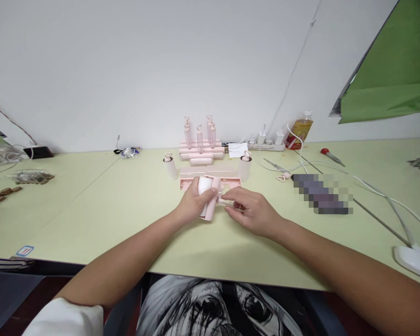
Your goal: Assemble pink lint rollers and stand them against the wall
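Observation:
In the middle of the table, my left hand [191, 203] is wrapped round a white roll in a pink casing [210, 211], which looks like a lint roller and is held tilted. Close on its right, my right hand [255, 210] pinches a clear handle [227, 201] between thumb and fingers. The handle's left end meets the casing's side; whether they are joined I cannot tell. Just behind my hands lies a pink open tray [186, 181], partly hidden. White cylinders with pink heart-shaped loops on top stand on either side, one left [170, 169] and one right [244, 168].
Against the wall, several clear tubes with heart loops [199, 140] stand by stacked pink rollers [201, 161]. To the right are a power strip [273, 147], a drink bottle [300, 130], a red-handled screwdriver [332, 157], white cables and a pixelated dark object [320, 195].

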Available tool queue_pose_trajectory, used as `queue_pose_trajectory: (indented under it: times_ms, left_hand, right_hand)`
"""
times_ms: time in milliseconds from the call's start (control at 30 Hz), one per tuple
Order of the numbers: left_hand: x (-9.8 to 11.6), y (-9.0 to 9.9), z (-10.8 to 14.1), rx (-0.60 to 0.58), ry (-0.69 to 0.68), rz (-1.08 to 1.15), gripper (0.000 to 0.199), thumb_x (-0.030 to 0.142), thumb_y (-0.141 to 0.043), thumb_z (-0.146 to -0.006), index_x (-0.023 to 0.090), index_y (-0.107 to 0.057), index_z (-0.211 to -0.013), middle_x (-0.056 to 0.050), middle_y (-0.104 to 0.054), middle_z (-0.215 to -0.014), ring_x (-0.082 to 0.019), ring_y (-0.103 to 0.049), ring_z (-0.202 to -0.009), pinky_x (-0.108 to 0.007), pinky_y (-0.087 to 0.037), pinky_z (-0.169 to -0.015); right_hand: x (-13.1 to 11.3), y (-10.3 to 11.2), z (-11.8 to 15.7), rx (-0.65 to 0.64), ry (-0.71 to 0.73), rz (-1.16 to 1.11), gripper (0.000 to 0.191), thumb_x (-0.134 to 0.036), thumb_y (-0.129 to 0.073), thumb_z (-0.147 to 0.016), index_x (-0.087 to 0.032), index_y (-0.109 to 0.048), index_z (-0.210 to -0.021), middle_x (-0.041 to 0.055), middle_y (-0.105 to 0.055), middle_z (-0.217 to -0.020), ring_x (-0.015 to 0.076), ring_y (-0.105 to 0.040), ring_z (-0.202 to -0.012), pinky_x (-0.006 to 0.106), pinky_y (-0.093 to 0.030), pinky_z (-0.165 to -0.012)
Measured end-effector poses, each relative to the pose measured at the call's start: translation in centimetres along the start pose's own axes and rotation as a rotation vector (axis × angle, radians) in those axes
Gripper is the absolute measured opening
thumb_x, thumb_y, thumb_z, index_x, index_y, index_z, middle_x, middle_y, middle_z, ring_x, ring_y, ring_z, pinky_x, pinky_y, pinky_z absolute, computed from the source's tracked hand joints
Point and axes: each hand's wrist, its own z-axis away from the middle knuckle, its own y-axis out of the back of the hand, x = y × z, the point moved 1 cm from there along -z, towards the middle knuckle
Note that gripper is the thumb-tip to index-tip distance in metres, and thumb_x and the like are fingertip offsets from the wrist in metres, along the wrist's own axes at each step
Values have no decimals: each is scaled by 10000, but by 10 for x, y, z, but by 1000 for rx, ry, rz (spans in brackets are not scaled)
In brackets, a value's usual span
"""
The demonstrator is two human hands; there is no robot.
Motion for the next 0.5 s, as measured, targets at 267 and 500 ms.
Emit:
queue_pose_trajectory:
  times_ms: [267,500]
  left_hand:
    - [2,-1,-2,25,14,95,389,443,-687,-739,182,-521,-975,-13,-603,-834,-158,-554,-715,-265,-440,-649]
    - [6,9,-6,60,80,206,434,461,-695,-727,191,-513,-1014,-22,-622,-834,-155,-569,-671,-273,-461,-606]
  right_hand:
    - [3,7,-7,69,-109,-146,175,-313,-578,-868,-194,-662,-965,60,-707,-897,157,-625,-697,267,-485,-627]
    - [66,68,-13,228,-623,327,257,-363,-513,-852,-181,-687,-804,73,-701,-772,227,-638,-732,317,-450,-662]
